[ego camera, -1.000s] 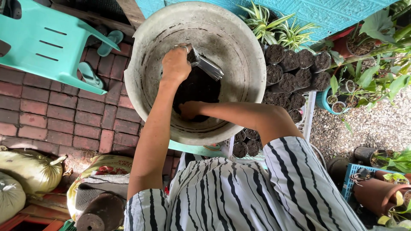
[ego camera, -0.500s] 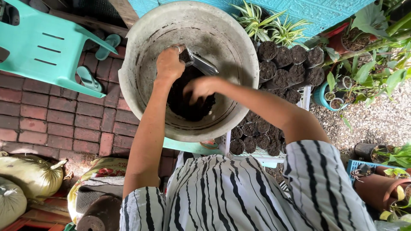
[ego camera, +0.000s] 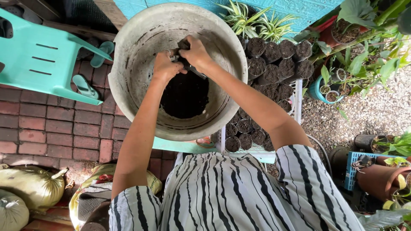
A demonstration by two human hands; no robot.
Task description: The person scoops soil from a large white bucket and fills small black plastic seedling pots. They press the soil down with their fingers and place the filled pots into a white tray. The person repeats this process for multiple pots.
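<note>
A large grey basin [ego camera: 128, 60] tilts toward me with dark soil [ego camera: 184, 96] heaped in its lower part. Both my hands are raised over the soil inside it. My left hand [ego camera: 165, 66] grips a small black nursery bag [ego camera: 188, 64] by its edge. My right hand [ego camera: 197, 53] closes over the top of the same bag, pressing in from above. Most of the bag is hidden by my fingers.
Right of the basin, several soil-filled black nursery bags [ego camera: 274, 64] stand in a white crate [ego camera: 297, 96]. Green plants [ego camera: 252, 21] and pots [ego camera: 381, 179] crowd the right side. A teal plastic chair [ego camera: 38, 55] stands left on brick paving, stuffed sacks [ego camera: 30, 186] at lower left.
My right hand rose out of the soil and came up onto the bag held by my left hand. Both hands now meet higher in the basin.
</note>
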